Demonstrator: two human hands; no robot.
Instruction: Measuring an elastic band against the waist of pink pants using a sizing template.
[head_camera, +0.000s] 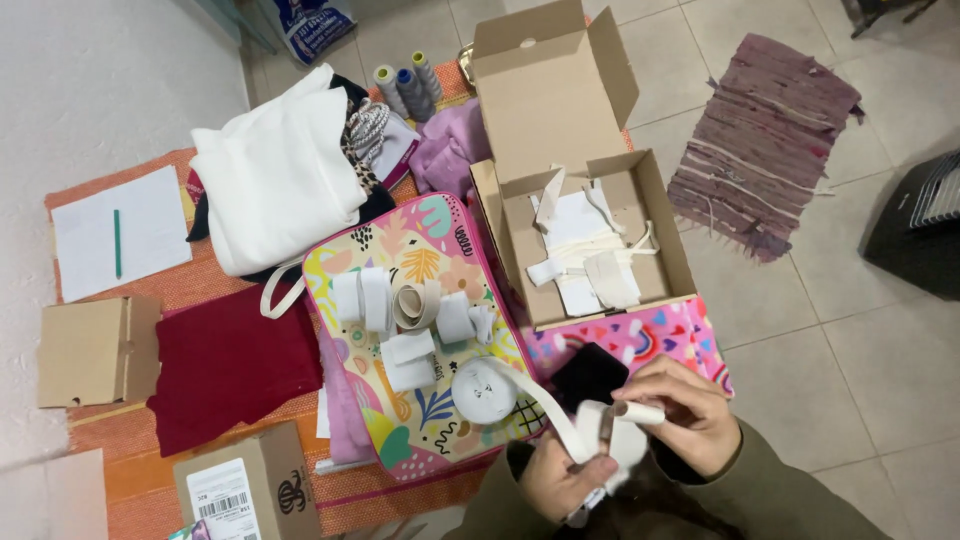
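My left hand (562, 478) and my right hand (682, 412) are close together low in the view, both gripping a white elastic band (590, 425). The right fingers pinch a rolled end of it; the left holds the band below. The band runs up-left to a round white roll (483, 391) lying on a colourful patterned case (430, 245). Several small white and beige band rolls (395, 305) sit in a row on that case. An open cardboard box (655, 215) beyond my hands holds more white strips.
Folded white cloth (275, 180), thread cones (405, 85), dark red cloth (225, 365), a paper sheet with a green pen (117, 243), and small cardboard boxes (95, 350) lie on an orange mat. A purple rag rug (765, 135) lies on the tiled floor at right.
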